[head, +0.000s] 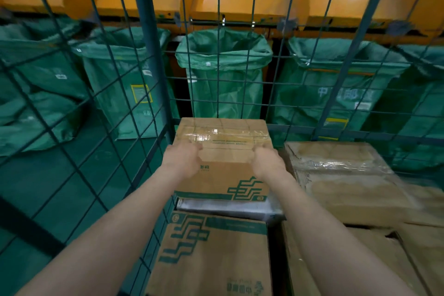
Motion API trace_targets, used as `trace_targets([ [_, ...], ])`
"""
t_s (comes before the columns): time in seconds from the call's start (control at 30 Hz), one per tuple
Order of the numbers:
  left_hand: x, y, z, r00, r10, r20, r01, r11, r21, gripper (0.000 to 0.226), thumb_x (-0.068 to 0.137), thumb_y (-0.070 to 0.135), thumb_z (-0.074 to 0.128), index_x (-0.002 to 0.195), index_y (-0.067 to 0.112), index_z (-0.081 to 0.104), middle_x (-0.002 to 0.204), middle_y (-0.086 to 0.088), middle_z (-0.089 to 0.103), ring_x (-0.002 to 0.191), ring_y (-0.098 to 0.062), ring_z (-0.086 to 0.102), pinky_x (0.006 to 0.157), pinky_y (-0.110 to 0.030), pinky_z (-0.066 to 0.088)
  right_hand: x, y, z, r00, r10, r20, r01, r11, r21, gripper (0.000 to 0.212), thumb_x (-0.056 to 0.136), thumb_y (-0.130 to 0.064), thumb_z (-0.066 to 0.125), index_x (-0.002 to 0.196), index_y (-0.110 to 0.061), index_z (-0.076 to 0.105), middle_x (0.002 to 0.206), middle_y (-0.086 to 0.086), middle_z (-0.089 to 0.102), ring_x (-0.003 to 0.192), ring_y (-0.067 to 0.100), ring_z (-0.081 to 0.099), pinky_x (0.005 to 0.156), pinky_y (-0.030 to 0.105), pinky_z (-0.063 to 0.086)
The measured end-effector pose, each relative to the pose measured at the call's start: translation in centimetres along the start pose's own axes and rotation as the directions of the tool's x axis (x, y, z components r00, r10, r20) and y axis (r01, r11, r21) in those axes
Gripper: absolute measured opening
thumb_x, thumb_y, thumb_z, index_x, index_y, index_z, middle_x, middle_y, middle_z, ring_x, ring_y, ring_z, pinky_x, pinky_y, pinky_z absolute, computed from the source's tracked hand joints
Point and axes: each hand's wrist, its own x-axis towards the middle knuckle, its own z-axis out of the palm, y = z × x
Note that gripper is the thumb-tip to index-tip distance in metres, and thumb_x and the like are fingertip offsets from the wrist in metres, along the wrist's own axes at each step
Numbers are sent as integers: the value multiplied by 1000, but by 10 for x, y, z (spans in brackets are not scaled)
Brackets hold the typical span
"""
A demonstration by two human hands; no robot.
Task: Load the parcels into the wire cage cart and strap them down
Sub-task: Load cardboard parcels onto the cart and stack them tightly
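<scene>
Both my hands are on a taped box (223,175) in the far left corner of the wire cage cart (146,55). My left hand (181,158) grips its left side and my right hand (266,162) its right. The box sits on a pale wrapped parcel (228,209). A printed box (211,255) lies nearer to me along the cart's left side. To the right lies a film-wrapped parcel (336,158). Beyond the cart's far wall stand open green sacks (223,74) under orange chutes (240,0).

Dim, green-tinted light; glare on tape of box (222,151); soft blur throughout; cage wires (149,55) bow at edges; corners smeared.
</scene>
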Motion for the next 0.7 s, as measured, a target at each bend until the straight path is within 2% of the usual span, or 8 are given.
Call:
trace_targets([
  [0.2,-63,22,-44,991,53,-124,-68,989,-127,34,94,17,44,127,23,52,122,-6,56,113,-29,51,89,-35,42,-58,-1,-58,992,-114,49,102,975,199,44,95,-16,49,138,-8,42,139,14,46,125,28,45,98,28,39],
  [0.33,-113,39,-78,986,34,-161,-60,985,-163,31,94,18,46,124,23,54,119,-3,60,108,-24,55,87,-35,44,-104,6,-86,992,-118,44,102,956,276,43,94,-20,49,136,-12,46,137,11,50,123,26,47,94,26,38],
  [0.4,-137,44,-94,988,19,-153,-46,984,-172,29,93,20,46,121,23,55,119,-4,60,107,-23,55,85,-35,47,-127,10,-96,992,-114,49,92,939,332,37,95,-22,49,130,-12,51,131,10,54,116,25,52,86,25,39],
  [0.5,-179,56,-111,988,-42,-149,-1,961,-276,26,94,20,46,116,20,60,115,-3,63,103,-21,58,81,-31,48,-166,21,-106,990,-127,57,92,903,419,29,95,-19,48,121,-12,58,123,6,60,98,20,58,78,27,45],
  [0.63,-230,70,-119,984,-55,-168,-4,945,-328,24,93,20,49,113,20,61,115,-2,64,104,-20,58,83,-33,50,-212,35,-109,985,-164,43,126,876,466,25,95,-22,50,116,-14,60,119,4,61,107,20,57,91,31,46],
  [0.7,-252,76,-117,986,-38,-162,-13,953,-302,26,91,19,49,113,20,62,116,-2,63,105,-20,58,84,-33,50,-228,39,-108,982,-182,49,131,850,511,22,96,-20,50,113,-14,62,115,2,60,109,20,56,91,30,46],
])
